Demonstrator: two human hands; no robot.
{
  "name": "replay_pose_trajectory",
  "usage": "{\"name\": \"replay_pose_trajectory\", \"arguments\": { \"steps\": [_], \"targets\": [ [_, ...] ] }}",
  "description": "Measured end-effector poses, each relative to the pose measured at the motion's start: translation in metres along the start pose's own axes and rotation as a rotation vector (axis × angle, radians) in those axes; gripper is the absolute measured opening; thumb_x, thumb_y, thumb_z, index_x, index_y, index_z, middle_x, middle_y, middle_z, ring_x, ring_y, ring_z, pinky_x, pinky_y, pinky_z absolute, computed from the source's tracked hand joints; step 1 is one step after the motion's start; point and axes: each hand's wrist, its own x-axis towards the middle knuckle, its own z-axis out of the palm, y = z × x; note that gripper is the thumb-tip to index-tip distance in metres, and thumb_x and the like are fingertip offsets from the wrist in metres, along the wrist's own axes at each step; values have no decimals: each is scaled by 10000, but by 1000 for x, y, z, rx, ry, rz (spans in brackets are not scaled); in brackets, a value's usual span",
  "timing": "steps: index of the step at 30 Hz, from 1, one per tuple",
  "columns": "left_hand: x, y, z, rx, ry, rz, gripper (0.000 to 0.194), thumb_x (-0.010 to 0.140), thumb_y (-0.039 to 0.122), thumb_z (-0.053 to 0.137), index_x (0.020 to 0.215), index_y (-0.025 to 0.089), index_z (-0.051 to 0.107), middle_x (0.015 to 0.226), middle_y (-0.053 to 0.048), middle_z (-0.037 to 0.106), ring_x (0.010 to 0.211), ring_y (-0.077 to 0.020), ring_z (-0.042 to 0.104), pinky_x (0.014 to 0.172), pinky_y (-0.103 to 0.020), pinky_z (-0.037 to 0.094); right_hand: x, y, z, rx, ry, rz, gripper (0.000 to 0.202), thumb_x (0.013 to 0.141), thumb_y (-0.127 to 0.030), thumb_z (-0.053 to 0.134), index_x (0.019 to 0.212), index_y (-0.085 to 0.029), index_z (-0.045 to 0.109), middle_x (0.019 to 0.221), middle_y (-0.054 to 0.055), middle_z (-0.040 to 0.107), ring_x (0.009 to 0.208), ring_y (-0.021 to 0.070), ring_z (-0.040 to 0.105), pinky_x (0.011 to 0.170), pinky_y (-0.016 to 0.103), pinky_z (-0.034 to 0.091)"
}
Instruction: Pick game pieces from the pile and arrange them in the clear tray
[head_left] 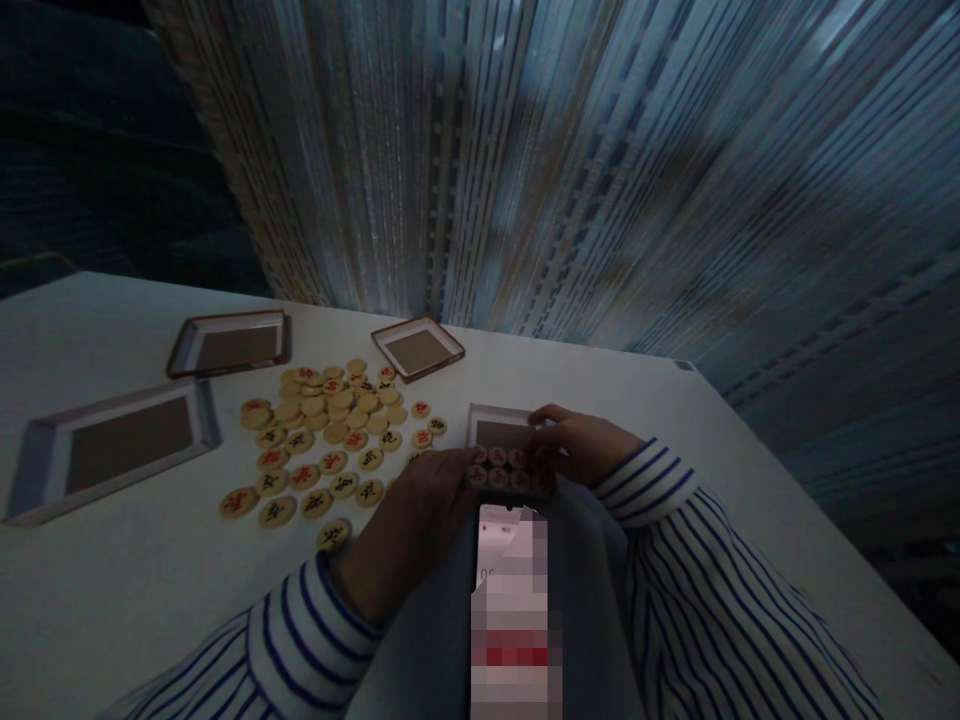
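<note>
Status on left hand [416, 515]?

At left end of small box [501, 432], touching around the two rows of red-marked pieces [498, 468]; fingertips mostly hidden; can't tell if they're clamped.

And right hand [589, 440]?

Fingers bent over the box's right side, reaching its far corner; contact is in shadow; can't tell if it's pinched on box wall or pieces.

Where's the box exactly?

Between both hands, at the table [600, 385] edge nearest the person; pieces sit packed side by side across its near end; far end shows bare floor; can't tell if it rests on the table or is held up.

Other pieces?

Loose pieces [337, 400] left of the box, beyond left hand; mixed red and black marks, some blank side up; heaped at far side, spread flat nearer.

Other boxes?

Three, all open: large pale box [127, 442] far left; dark-rimmed box [236, 348] behind it; brown-rimmed box [418, 348] beyond the heap, near the curtain [487, 150].

Below the hands?

Lit phone [491, 545], screen partly pixelated; pale blue cloth [600, 580] either side; striped sleeves [300, 640] on both arms.
</note>
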Motion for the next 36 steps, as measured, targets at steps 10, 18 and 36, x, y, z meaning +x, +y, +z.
{"name": "replay_pose_trajectory", "arguments": {
  "steps": [10,18,36],
  "targets": [
    [1,1,-1,25,-7,-12,273,849,185,466,1110,141,534,1013,-99,659,928,-216,610,801,-394,518,1,2,1,-8,-12,-16,265,767,-183,514,946,-265,691,1226,48,508,819,153,576,736,291,448],
    [0,-1,0,13,-4,-8,294,840,185,483,1128,142,527,1022,-101,657,940,-215,609,806,-391,517,1,1,1,-43,0,-31,262,768,-178,510,933,-271,692,1215,42,524,812,163,585,710,298,462],
    [0,1,0,14,21,0,270,856,193,459,1109,148,540,999,-98,661,921,-211,615,779,-385,525,1,7,4,-57,66,-7,319,763,-152,494,1026,-247,647,1199,60,543,873,198,603,708,304,475]
  ]
}}
